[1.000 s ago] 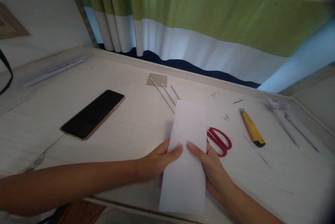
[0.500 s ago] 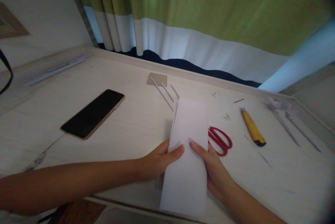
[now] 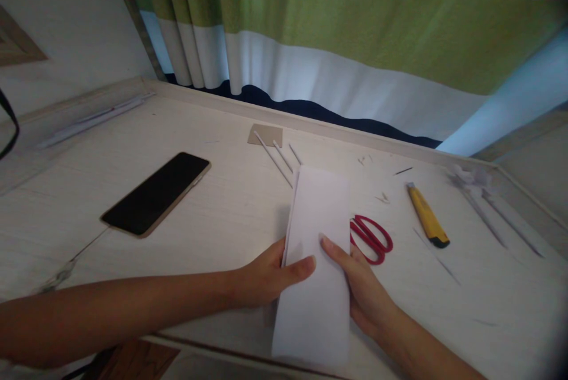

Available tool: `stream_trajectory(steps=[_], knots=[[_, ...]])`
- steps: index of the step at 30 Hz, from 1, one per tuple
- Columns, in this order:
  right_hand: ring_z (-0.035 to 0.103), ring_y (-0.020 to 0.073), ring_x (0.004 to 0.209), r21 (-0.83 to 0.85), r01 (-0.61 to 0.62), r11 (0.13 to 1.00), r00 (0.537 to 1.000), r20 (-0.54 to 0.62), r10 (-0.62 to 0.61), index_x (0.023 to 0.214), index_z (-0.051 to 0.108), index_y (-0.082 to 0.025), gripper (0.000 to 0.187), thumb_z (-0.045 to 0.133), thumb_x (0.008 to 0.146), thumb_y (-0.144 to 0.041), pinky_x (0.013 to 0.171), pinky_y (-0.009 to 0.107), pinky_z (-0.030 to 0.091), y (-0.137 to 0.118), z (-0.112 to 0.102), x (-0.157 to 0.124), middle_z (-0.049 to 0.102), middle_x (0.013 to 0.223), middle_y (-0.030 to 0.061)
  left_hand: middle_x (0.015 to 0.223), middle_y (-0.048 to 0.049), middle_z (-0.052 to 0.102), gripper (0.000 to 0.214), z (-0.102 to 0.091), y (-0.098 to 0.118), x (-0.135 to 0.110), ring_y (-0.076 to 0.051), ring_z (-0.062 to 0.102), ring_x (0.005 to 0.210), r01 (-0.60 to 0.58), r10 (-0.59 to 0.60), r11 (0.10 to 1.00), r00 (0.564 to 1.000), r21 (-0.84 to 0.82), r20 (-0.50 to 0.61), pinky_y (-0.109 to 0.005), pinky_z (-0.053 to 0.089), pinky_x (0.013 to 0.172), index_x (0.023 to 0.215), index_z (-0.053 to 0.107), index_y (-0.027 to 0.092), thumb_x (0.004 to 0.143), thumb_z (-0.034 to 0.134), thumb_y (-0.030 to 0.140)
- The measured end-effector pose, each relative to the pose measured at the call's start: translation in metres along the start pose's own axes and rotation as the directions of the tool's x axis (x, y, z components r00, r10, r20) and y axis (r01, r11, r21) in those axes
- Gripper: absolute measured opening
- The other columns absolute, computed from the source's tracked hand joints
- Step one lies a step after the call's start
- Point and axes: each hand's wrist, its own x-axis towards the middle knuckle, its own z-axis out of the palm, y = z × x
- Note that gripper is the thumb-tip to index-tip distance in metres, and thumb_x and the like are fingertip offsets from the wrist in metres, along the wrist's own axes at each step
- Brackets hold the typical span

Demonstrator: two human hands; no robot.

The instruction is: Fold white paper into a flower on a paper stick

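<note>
A folded white paper [image 3: 316,315], long and narrow, is held between both hands over the front of the table. My left hand [image 3: 277,273] grips its left edge, thumb on top and fingers hidden behind. On the other side my right hand [image 3: 355,279] has the right edge, its thumb pressed on the face of the paper. Red-handled scissors [image 3: 373,241] lie just beyond my right hand, their blades hidden behind the paper. Above the paper's far end are several thin white paper sticks [image 3: 273,152], one of them across a small grey-brown card [image 3: 268,135].
A phone [image 3: 157,193] lies on the white table [image 3: 235,208] at left, a cord by its lower end. To the right are a yellow box cutter [image 3: 428,214], small scraps [image 3: 384,197] and long rolled papers [image 3: 510,220]. A curtain [image 3: 355,25] hangs behind the raised back edge.
My left thumb has slid slightly down and to the right on the paper. The paper's layers sit a little closer together at the top left. Both hands keep their hold.
</note>
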Motion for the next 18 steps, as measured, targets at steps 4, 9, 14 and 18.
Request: stream_trajectory(steps=[4, 9, 14, 18], knots=[[0.063, 0.0203, 0.066, -0.009, 0.005, 1.0, 1.0, -0.014, -0.005, 0.097, 0.06, -0.015, 0.041, 0.067, 0.063, -0.037, 0.065, 0.034, 0.049, 0.0002, 0.0012, 0.0005, 0.068, 0.077, 0.0076, 0.088, -0.007, 0.062, 0.055, 0.0024, 0.0012, -0.0002, -0.013, 0.057, 0.067, 0.037, -0.038, 0.999, 0.999, -0.029, -0.031, -0.023, 0.043, 0.062, 0.114, 0.047, 0.014, 0.068, 0.063, 0.039], [0.063, 0.0206, 0.067, -0.002, 0.014, 1.0, 1.0, -0.012, -0.014, 0.097, 0.06, -0.014, 0.041, 0.068, 0.062, -0.036, 0.065, 0.034, 0.049, 0.0008, 0.0014, 0.0004, 0.068, 0.074, 0.0071, 0.08, -0.0048, 0.063, 0.047, 0.0027, 0.0023, 0.0001, -0.011, 0.055, 0.063, 0.036, -0.037, 0.998, 0.999, -0.046, -0.03, -0.021, 0.043, 0.06, 0.109, 0.052, 0.014, 0.07, 0.062, 0.037], [0.063, 0.0203, 0.066, -0.031, 0.023, 0.999, 1.0, -0.005, -0.023, 0.098, 0.059, -0.014, 0.043, 0.068, 0.062, -0.037, 0.062, 0.032, 0.049, 0.0014, 0.0012, -0.0008, 0.068, 0.076, 0.0079, 0.079, -0.0057, 0.063, 0.047, 0.0034, 0.0016, 0.0005, -0.013, 0.056, 0.065, 0.07, -0.074, 0.996, 0.994, -0.046, -0.078, -0.024, 0.043, 0.063, 0.107, 0.054, 0.013, 0.069, 0.062, 0.039], [0.063, 0.0203, 0.063, -0.056, 0.025, 0.998, 0.999, -0.022, -0.027, 0.095, 0.059, -0.014, 0.043, 0.068, 0.06, -0.038, 0.059, 0.032, 0.049, 0.0012, 0.0018, -0.0006, 0.068, 0.076, 0.0081, 0.083, -0.0069, 0.064, 0.045, 0.0033, -0.0004, 0.0008, -0.014, 0.057, 0.069, 0.053, -0.057, 0.997, 0.996, -0.053, -0.072, -0.024, 0.043, 0.065, 0.106, 0.055, 0.012, 0.07, 0.062, 0.039]])
